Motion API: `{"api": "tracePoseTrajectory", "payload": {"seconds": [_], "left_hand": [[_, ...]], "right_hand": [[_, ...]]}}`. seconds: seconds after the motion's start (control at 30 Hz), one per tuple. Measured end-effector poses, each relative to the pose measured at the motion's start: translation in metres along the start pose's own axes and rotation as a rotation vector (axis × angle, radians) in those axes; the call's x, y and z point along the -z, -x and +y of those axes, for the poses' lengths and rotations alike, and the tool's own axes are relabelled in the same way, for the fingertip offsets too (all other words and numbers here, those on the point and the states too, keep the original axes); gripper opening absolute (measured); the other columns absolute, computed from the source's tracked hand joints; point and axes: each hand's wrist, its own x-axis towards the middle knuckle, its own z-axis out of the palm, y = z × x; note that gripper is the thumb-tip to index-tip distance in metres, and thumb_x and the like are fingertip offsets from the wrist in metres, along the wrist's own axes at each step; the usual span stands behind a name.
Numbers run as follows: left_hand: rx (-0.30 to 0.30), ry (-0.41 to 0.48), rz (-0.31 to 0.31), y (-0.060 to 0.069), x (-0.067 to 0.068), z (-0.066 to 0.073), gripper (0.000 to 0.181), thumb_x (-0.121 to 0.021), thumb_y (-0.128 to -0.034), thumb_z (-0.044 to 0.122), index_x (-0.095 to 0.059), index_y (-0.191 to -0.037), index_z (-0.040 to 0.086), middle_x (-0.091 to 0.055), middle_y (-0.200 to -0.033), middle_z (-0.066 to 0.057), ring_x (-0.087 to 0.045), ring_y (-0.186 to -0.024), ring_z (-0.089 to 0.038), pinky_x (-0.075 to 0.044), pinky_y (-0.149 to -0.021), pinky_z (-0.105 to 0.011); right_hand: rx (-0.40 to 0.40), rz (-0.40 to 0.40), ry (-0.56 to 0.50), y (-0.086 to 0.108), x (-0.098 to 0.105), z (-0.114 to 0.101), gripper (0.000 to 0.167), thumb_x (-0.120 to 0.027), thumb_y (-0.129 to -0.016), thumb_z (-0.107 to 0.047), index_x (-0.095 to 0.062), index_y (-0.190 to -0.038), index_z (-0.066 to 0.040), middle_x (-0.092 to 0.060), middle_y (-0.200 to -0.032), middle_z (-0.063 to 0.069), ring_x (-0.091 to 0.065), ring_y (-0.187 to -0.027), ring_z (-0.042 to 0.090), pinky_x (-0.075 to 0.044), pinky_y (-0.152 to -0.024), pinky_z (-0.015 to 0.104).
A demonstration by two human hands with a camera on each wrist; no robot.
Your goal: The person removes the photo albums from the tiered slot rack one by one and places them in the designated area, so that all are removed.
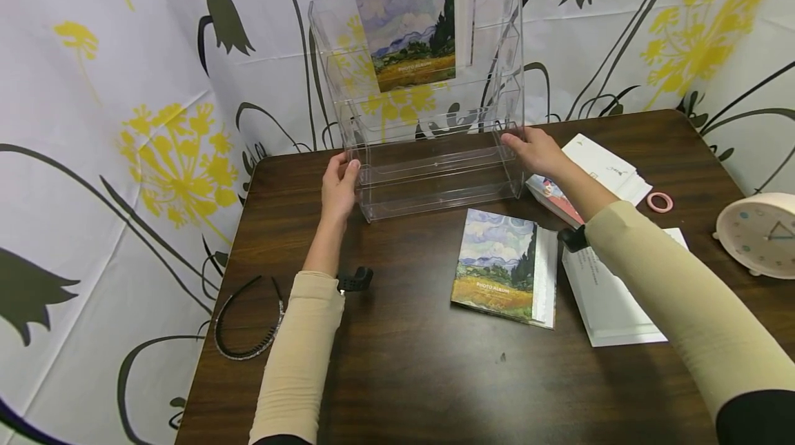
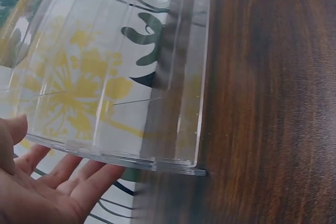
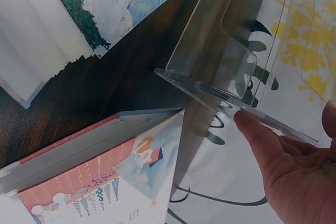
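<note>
Two arms (image 1: 310,341) outstretched, fingers (image 2: 100,184) holding clear rack (image 1: 435,166)

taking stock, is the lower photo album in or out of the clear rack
Out: the lower photo album lies on the table, in front of the clear rack.

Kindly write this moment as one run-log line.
left grip: holds clear rack, left side | right grip: holds clear rack, right side | clear rack: photo album inside | table: second photo album, headband
</note>
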Motion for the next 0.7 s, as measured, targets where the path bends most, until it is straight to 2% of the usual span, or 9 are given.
{"api": "tracePoseTrajectory", "payload": {"seconds": [0.07,0.17,0.27,0.33,0.4,0.47,0.53,0.6,0.7], "left_hand": [[-0.013,-0.024,0.041,-0.001,0.000,0.001,0.046,-0.053,-0.1020,0.035,-0.049,-0.139,0.008,-0.057,-0.130,-0.018,-0.054,-0.117,-0.038,-0.048,-0.090,-0.055],[-0.123,-0.102,0.187,-0.004,-0.002,0.008,0.046,-0.056,-0.0993,0.041,-0.055,-0.133,0.009,-0.061,-0.122,-0.012,-0.058,-0.110,-0.028,-0.048,-0.089,-0.041],[-0.303,-0.178,0.356,-0.009,-0.003,0.028,0.042,-0.061,-0.0969,0.039,-0.059,-0.126,0.008,-0.062,-0.118,-0.009,-0.058,-0.107,-0.023,-0.043,-0.091,-0.031],[-0.444,-0.207,0.428,-0.015,-0.003,0.048,0.038,-0.064,-0.0958,0.034,-0.060,-0.123,0.007,-0.060,-0.119,-0.010,-0.056,-0.109,-0.021,-0.041,-0.094,-0.028],[-0.574,-0.235,0.463,-0.021,-0.003,0.071,0.036,-0.066,-0.0950,0.029,-0.060,-0.122,0.006,-0.059,-0.118,-0.010,-0.053,-0.110,-0.018,-0.044,-0.087,-0.025],[-0.678,-0.238,0.459,-0.027,-0.004,0.095,0.035,-0.067,-0.0938,0.023,-0.060,-0.123,0.004,-0.058,-0.117,-0.010,-0.053,-0.109,-0.016,-0.047,-0.078,-0.023],[-0.734,-0.222,0.412,-0.032,-0.007,0.116,0.035,-0.068,-0.0929,0.020,-0.060,-0.124,0.005,-0.058,-0.117,-0.008,-0.054,-0.108,-0.015,-0.048,-0.069,-0.022],[-0.754,-0.200,0.348,-0.038,-0.011,0.133,0.038,-0.069,-0.0919,0.017,-0.059,-0.126,0.005,-0.058,-0.118,-0.009,-0.055,-0.107,-0.017,-0.048,-0.073,-0.021],[-0.720,-0.206,0.254,-0.046,-0.019,0.152,0.042,-0.070,-0.0916,0.016,-0.056,-0.130,0.007,-0.058,-0.122,-0.008,-0.056,-0.108,-0.017,-0.044,-0.088,-0.021]], "right_hand": [[-0.007,0.002,0.002,0.000,0.000,0.000,0.063,-0.038,-0.106,-0.042,-0.036,-0.145,0.007,-0.049,-0.134,0.031,-0.057,-0.104,0.044,-0.045,-0.093,0.054],[-0.009,0.002,-0.005,0.000,-0.001,0.000,0.064,-0.038,-0.106,-0.044,-0.037,-0.145,0.006,-0.048,-0.136,0.031,-0.057,-0.107,0.044,-0.045,-0.093,0.054],[-0.012,-0.005,-0.008,0.000,0.000,0.001,0.066,-0.037,-0.105,-0.047,-0.036,-0.146,0.005,-0.048,-0.135,0.030,-0.056,-0.107,0.043,-0.045,-0.093,0.053],[-0.009,-0.010,-0.007,-0.001,0.000,0.001,0.067,-0.037,-0.105,-0.047,-0.036,-0.146,0.005,-0.050,-0.133,0.030,-0.057,-0.104,0.042,-0.046,-0.091,0.052],[-0.006,-0.013,-0.001,-0.001,0.001,0.001,0.067,-0.037,-0.105,-0.047,-0.037,-0.146,0.005,-0.051,-0.130,0.030,-0.056,-0.101,0.042,-0.046,-0.089,0.052],[-0.004,-0.014,0.003,-0.001,0.001,0.001,0.066,-0.037,-0.105,-0.046,-0.037,-0.145,0.006,-0.051,-0.130,0.031,-0.057,-0.101,0.042,-0.046,-0.090,0.052],[-0.006,-0.017,-0.003,-0.001,0.001,0.000,0.066,-0.038,-0.105,-0.046,-0.037,-0.145,0.006,-0.050,-0.132,0.031,-0.057,-0.105,0.043,-0.046,-0.092,0.053],[-0.011,-0.022,-0.010,-0.001,0.001,0.000,0.067,-0.038,-0.105,-0.047,-0.036,-0.146,0.006,-0.049,-0.134,0.031,-0.056,-0.108,0.045,-0.045,-0.093,0.054],[-0.016,-0.029,-0.018,-0.002,0.002,0.000,0.067,-0.038,-0.104,-0.047,-0.036,-0.146,0.005,-0.049,-0.135,0.030,-0.056,-0.108,0.045,-0.046,-0.092,0.053]]}}
